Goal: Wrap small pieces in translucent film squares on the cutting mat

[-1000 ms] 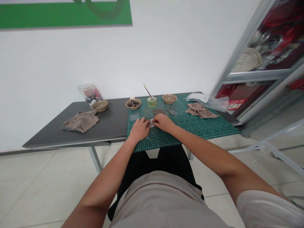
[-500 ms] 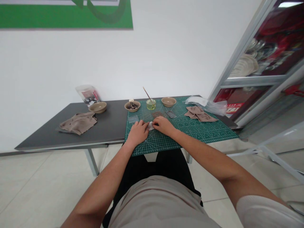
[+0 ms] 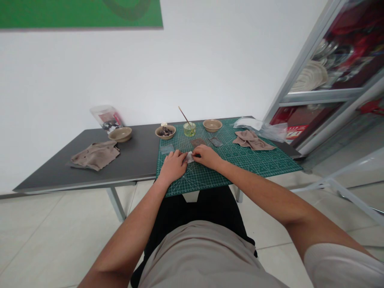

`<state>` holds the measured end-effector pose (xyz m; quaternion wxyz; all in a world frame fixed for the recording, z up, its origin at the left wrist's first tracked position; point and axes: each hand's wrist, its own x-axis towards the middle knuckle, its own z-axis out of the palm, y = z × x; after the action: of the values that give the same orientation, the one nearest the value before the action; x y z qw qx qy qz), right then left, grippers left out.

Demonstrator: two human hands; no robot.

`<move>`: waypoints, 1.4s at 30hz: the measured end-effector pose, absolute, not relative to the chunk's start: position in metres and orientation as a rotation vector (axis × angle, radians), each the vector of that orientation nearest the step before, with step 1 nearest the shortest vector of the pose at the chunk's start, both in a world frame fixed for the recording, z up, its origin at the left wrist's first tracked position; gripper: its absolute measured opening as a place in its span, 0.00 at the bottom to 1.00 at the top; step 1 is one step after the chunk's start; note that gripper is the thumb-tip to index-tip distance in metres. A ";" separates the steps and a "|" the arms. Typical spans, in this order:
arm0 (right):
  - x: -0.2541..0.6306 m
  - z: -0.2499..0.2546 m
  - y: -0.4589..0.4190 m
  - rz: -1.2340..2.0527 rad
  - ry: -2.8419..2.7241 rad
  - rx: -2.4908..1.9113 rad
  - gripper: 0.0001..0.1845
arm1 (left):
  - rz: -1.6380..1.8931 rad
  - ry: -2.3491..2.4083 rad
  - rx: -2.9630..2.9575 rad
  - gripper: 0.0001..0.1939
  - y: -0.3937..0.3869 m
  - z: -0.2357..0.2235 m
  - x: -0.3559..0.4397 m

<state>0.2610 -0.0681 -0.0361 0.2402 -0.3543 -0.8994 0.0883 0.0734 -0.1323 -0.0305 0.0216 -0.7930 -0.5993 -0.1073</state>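
Both my hands rest on a green cutting mat (image 3: 240,164) on a dark grey table. My left hand (image 3: 173,165) and my right hand (image 3: 207,156) meet over a small white crumpled piece (image 3: 189,157), fingers closed on it from either side. Just beyond my hands lie a small grey flat piece (image 3: 167,149), a brown flat piece (image 3: 198,142) and a dark grey flat piece (image 3: 216,141).
At the mat's far edge stand a bowl of dark bits (image 3: 165,131), a glass cup of yellow liquid with a stick (image 3: 189,129) and an empty tan bowl (image 3: 212,125). Brown cloths (image 3: 251,140) (image 3: 95,155), another bowl (image 3: 120,134), plastic bags and a glass cabinet at right.
My hands stay together on the white piece; only the camera view has shifted slightly.
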 end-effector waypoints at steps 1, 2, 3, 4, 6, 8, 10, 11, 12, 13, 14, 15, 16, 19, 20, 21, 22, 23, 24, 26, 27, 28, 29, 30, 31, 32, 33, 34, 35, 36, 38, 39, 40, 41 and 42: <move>0.258 -0.036 -0.068 0.234 -2.461 -0.968 0.03 | -0.332 -1.861 -2.456 0.22 -0.132 -0.030 0.074; 0.255 -0.036 -0.068 0.229 -2.465 -0.963 0.03 | -0.330 -1.866 -2.454 0.22 -0.133 -0.030 0.074; 0.253 -0.036 -0.070 0.228 -2.473 -0.953 0.03 | -0.327 -1.871 -2.452 0.22 -0.133 -0.030 0.074; 0.251 -0.036 -0.072 0.231 -2.483 -0.941 0.03 | -0.323 -1.874 -2.451 0.22 -0.133 -0.030 0.074; 0.252 -0.034 -0.076 0.249 -2.502 -0.915 0.03 | -0.315 -1.878 -2.449 0.22 -0.133 -0.029 0.074; 0.256 -0.033 -0.079 0.267 -2.513 -0.901 0.03 | -0.313 -1.876 -2.448 0.22 -0.133 -0.029 0.075; 0.261 -0.032 -0.078 0.278 -2.522 -0.900 0.02 | -0.320 -1.869 -2.448 0.22 -0.134 -0.029 0.075; 0.264 -0.032 -0.077 0.278 -2.524 -0.903 0.02 | -0.325 -1.863 -2.449 0.23 -0.134 -0.029 0.075; 0.265 -0.031 -0.074 0.277 -2.523 -0.909 0.03 | -0.328 -1.859 -2.450 0.23 -0.134 -0.029 0.075; 0.266 -0.031 -0.071 0.274 -2.519 -0.916 0.03 | -0.330 -1.858 -2.449 0.23 -0.134 -0.029 0.075; 0.266 -0.032 -0.069 0.270 -2.514 -0.923 0.03 | -0.329 -1.859 -2.448 0.23 -0.134 -0.029 0.075; 0.264 -0.032 -0.067 0.266 -2.510 -0.928 0.04 | -0.326 -1.862 -2.447 0.23 -0.134 -0.029 0.075; 0.262 -0.032 -0.065 0.260 -2.505 -0.932 0.04 | -0.327 -1.866 -2.446 0.23 -0.134 -0.029 0.075; 0.254 -0.033 -0.066 0.258 -2.494 -0.916 0.05 | -0.333 -1.876 -2.449 0.22 -0.134 -0.028 0.075; 0.252 -0.033 -0.067 0.265 -2.493 -0.904 0.05 | -0.332 -1.880 -2.452 0.22 -0.134 -0.028 0.075; 0.252 -0.033 -0.069 0.275 -2.496 -0.892 0.05 | -0.329 -1.885 -2.454 0.22 -0.134 -0.028 0.075; 0.252 -0.033 -0.071 0.286 -2.504 -0.881 0.05 | -0.328 -1.888 -2.457 0.22 -0.134 -0.028 0.075; 0.254 -0.033 -0.073 0.297 -2.515 -0.872 0.05 | -0.328 -1.889 -2.459 0.22 -0.134 -0.028 0.075; 0.256 -0.032 -0.073 0.306 -2.526 -0.868 0.04 | -0.331 -1.889 -2.459 0.22 -0.134 -0.028 0.075; 0.263 -0.031 -0.073 0.318 -2.536 -0.879 0.04 | -0.339 -1.888 -2.454 0.23 -0.134 -0.029 0.075; 0.266 -0.030 -0.072 0.320 -2.530 -0.893 0.04 | -0.342 -1.887 -2.450 0.23 -0.134 -0.029 0.075; 0.268 -0.030 -0.071 0.320 -2.523 -0.910 0.04 | -0.345 -1.884 -2.447 0.23 -0.134 -0.030 0.075; 0.270 -0.029 -0.069 0.317 -2.513 -0.929 0.05 | -0.349 -1.879 -2.445 0.23 -0.134 -0.030 0.075; 0.270 -0.029 -0.067 0.312 -2.506 -0.945 0.05 | -0.353 -1.874 -2.446 0.23 -0.134 -0.030 0.075; 0.270 -0.028 -0.066 0.306 -2.501 -0.956 0.05 | -0.356 -1.870 -2.448 0.23 -0.134 -0.030 0.075; 0.268 -0.028 -0.065 0.299 -2.500 -0.962 0.05 | -0.355 -1.870 -2.450 0.23 -0.134 -0.030 0.075; 0.266 -0.029 -0.064 0.290 -2.499 -0.965 0.05 | -0.352 -1.874 -2.452 0.23 -0.134 -0.030 0.075; 0.264 -0.029 -0.064 0.282 -2.498 -0.964 0.05 | -0.346 -1.881 -2.454 0.23 -0.134 -0.029 0.075; 0.262 -0.030 -0.064 0.275 -2.498 -0.962 0.05 | -0.340 -1.890 -2.454 0.23 -0.134 -0.029 0.076; 0.259 -0.030 -0.064 0.269 -2.498 -0.958 0.05 | -0.334 -1.900 -2.453 0.23 -0.134 -0.029 0.076; 0.257 -0.033 -0.064 0.262 -2.500 -0.946 0.05 | -0.328 -1.910 -2.453 0.23 -0.134 -0.029 0.076; 0.257 -0.034 -0.064 0.260 -2.501 -0.940 0.05 | -0.328 -1.911 -2.454 0.23 -0.134 -0.029 0.076; 0.257 -0.035 -0.064 0.257 -2.500 -0.934 0.05 | -0.328 -1.910 -2.456 0.23 -0.134 -0.029 0.076; 0.257 -0.036 -0.064 0.256 -2.496 -0.930 0.05 | -0.328 -1.908 -2.457 0.23 -0.134 -0.029 0.076; 0.258 -0.037 -0.063 0.256 -2.492 -0.927 0.05 | -0.328 -1.904 -2.456 0.23 -0.133 -0.029 0.076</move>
<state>0.2577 -0.0635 -0.0367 0.2332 -0.3377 -0.9072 0.0931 0.0757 -0.1334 -0.0294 0.0082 -0.7860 -0.6092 -0.1050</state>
